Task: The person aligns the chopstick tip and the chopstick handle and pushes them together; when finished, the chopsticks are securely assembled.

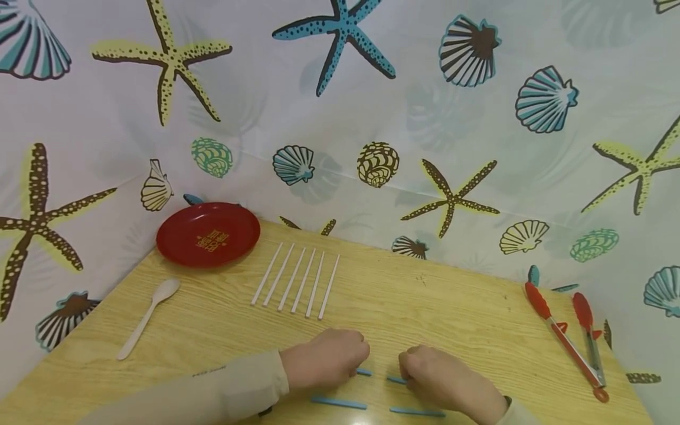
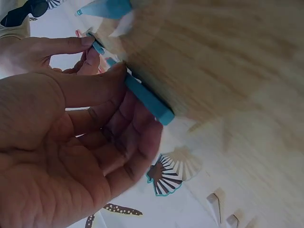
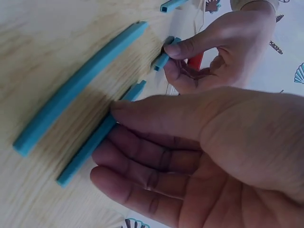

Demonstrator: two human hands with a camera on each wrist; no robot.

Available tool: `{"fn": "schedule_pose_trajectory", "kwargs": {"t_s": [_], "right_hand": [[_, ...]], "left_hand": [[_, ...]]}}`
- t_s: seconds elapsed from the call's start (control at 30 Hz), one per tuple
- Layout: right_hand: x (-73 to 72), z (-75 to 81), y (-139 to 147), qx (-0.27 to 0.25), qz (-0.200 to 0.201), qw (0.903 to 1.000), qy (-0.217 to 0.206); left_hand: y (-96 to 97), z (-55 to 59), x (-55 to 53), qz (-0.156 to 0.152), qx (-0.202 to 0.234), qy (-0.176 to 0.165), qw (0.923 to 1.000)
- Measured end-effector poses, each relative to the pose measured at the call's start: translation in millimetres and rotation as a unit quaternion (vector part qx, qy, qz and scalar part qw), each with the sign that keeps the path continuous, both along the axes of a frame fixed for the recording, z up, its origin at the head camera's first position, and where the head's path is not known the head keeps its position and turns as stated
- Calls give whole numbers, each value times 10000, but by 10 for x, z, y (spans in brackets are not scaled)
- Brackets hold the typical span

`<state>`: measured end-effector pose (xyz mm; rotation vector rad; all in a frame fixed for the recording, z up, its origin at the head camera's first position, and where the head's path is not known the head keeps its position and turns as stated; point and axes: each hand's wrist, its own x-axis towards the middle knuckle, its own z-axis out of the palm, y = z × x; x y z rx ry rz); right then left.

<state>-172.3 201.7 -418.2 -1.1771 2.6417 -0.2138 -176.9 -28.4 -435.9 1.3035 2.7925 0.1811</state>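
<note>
My left hand (image 1: 332, 357) pinches a short blue square stick (image 2: 151, 102) between thumb and fingers, low over the wooden table. To its right, my right hand (image 1: 438, 375) pinches a second blue stick (image 3: 88, 149) between thumb and forefinger, its other fingers loosely bent. These two sticks lie roughly end to end, with a gap between their near ends. Closer to the person, a third blue stick (image 1: 338, 403) lies before the left hand, and another blue stick (image 1: 417, 412) before the right hand. In the head view the hands partly cover the pinched sticks.
Beyond the left hand, several thin white sticks (image 1: 287, 280) lie side by side. A red plate (image 1: 180, 242) stands at the back left, near a pale spoon (image 1: 143, 324). Red-tipped tongs (image 1: 576, 351) lie spread at the right. A patterned cloth (image 1: 340, 118) borders the table (image 1: 425, 295).
</note>
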Motion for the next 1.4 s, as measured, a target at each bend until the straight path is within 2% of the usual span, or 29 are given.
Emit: {"fn": "schedule_pose_trajectory", "kwargs": {"t_s": [0.2,0.33,0.5,0.7,0.87,1.2,1.4], "right_hand": [[2,-17,14,27,-7,10000,8],[-51,31,53,-330,150,9993,99],[-139,153,105,-922,472,9914,794],[-223,327,109,-1055,71,9827,1518],[-258,414,96,-1131,-141,9733,1991],[-250,448,36,-1184,-105,9703,2107],[-259,451,32,-1257,-115,9718,1994]], "left_hand": [[-20,17,25,-63,208,712,9972],[-60,75,-36,-86,633,810,9947],[-97,196,-155,126,1032,595,9928],[-102,372,-249,419,1145,931,9882],[-110,444,-293,491,1264,1110,9845],[-118,485,-289,378,1434,1163,9821],[-115,465,-284,343,1609,1171,9794]]}}
